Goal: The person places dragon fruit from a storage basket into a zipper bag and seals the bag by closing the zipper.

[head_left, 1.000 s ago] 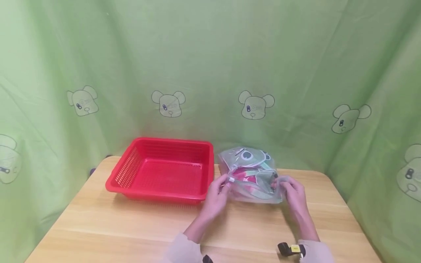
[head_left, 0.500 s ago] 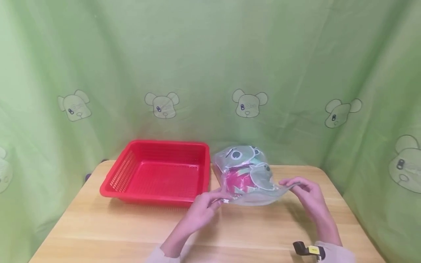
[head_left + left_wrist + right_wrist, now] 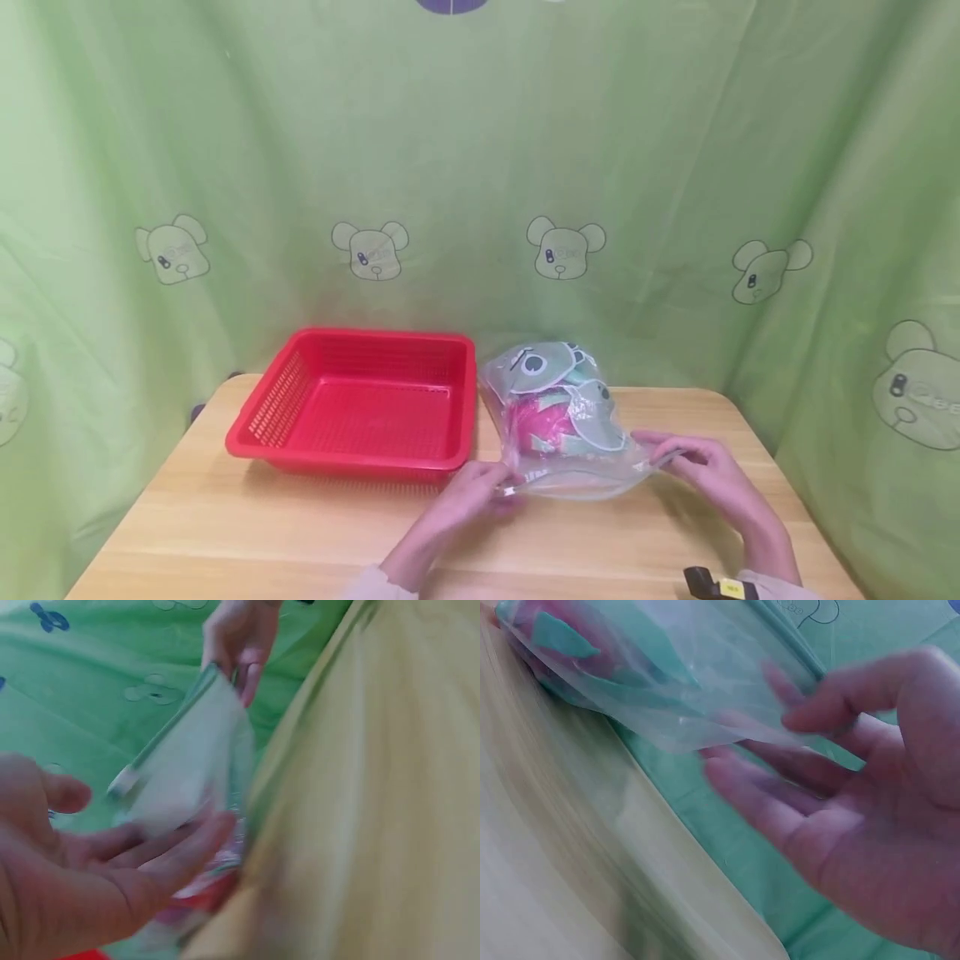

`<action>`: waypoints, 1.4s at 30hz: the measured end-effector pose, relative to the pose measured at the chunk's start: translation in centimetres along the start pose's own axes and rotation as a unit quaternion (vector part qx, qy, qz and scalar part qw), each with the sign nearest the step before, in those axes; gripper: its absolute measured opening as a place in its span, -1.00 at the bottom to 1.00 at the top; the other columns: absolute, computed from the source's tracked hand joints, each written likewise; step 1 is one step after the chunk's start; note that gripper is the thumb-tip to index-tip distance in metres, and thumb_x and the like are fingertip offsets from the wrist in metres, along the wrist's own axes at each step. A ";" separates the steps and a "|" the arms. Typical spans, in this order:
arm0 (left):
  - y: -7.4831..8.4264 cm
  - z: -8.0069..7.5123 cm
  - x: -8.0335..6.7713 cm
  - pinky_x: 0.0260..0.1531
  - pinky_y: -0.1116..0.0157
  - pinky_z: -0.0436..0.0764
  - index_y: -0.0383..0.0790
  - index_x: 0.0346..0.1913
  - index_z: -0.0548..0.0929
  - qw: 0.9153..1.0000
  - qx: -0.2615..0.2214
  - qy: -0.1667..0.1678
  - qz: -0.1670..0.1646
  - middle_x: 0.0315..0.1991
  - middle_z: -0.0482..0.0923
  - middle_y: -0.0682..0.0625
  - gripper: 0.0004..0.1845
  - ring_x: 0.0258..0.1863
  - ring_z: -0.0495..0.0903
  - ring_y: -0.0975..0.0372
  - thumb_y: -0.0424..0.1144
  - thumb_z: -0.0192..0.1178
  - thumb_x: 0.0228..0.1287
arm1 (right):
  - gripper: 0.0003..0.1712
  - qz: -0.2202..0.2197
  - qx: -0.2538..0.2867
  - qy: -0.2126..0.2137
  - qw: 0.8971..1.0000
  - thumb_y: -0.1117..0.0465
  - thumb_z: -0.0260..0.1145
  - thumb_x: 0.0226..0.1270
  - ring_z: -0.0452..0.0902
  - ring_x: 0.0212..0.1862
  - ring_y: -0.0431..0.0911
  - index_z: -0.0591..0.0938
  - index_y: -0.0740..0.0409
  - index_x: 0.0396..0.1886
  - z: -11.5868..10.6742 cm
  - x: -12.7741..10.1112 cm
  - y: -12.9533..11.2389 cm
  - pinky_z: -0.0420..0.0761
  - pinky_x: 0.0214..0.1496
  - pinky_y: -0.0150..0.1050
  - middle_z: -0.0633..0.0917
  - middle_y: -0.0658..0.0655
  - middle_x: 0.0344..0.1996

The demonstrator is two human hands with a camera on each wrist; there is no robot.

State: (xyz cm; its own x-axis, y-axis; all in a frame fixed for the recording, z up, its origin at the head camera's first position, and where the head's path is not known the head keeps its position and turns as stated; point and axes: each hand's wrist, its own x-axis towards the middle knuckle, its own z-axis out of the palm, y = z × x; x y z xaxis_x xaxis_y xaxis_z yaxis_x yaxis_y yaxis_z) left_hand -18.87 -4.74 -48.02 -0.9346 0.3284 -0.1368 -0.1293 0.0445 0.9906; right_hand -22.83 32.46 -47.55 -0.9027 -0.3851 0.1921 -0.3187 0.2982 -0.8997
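A clear zip bag (image 3: 558, 412) with bear prints and pink and teal contents lies on the wooden table (image 3: 262, 525), right of the red basket. My left hand (image 3: 476, 492) is at the left end of its zip edge, by the white slider (image 3: 511, 490). In the left wrist view its fingers (image 3: 150, 855) lie straight under the bag (image 3: 187, 765), and the thumb sits a little off the slider (image 3: 122, 780). My right hand (image 3: 693, 467) pinches the right end of the zip edge between thumb and forefinger (image 3: 810, 716), other fingers spread beneath the bag (image 3: 667, 682).
An empty red mesh basket (image 3: 360, 336) stands at the table's back left, close to the bag. A green curtain with bear prints (image 3: 562, 250) hangs behind and on both sides. Bare tabletop lies in front of the basket.
The bag's zip edge has come down and nearer to me, stretched flatter between both hands. The hands have spread apart, the right hand moving right, the left hand moving down and slightly left with the slider.
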 end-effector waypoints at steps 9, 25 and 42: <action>-3.3 1.4 1.9 -0.08 0.31 0.71 -0.49 0.34 0.49 0.987 -0.152 0.033 0.026 0.06 0.68 -0.30 -0.53 -0.04 0.72 0.08 -0.51 0.17 0.39 | -0.68 0.078 0.002 -0.032 0.996 0.14 0.18 0.60 0.56 0.23 -0.24 0.73 0.22 0.07 1.2 0.4 -0.6 0.52 0.19 -0.36 0.58 0.26 0.32; -4.4 0.7 4.1 0.35 0.07 0.47 -0.32 0.51 0.24 0.955 -0.297 0.008 0.010 0.37 0.38 -0.35 -0.34 0.25 0.56 -0.06 -0.65 0.00 0.36 | -0.77 0.104 -0.003 0.069 0.992 0.30 0.36 0.38 0.39 0.40 0.31 0.75 0.28 -0.02 3.6 2.3 0.7 0.26 0.45 0.26 0.57 0.29 0.32; -5.6 -1.4 2.0 0.29 -0.02 0.51 -0.62 0.46 0.13 0.960 -0.275 -0.017 -0.057 0.25 0.52 -0.39 -0.36 0.29 0.52 -0.15 -0.70 -0.08 0.31 | -0.72 0.156 -0.010 0.004 0.988 0.41 0.37 0.26 0.59 0.06 0.15 0.64 0.42 -0.04 2.0 0.6 1.8 0.65 0.13 0.00 0.65 0.35 0.03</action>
State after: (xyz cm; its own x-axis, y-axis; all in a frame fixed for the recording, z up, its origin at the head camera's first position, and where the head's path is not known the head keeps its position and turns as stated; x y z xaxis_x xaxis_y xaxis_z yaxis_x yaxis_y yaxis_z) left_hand -20.46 -5.64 -53.85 -0.8939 0.3813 -0.2356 -0.3943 -0.4190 0.8179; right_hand -23.33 31.03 -49.79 -0.9601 -0.2645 -0.0909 -0.0293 0.4185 -0.9077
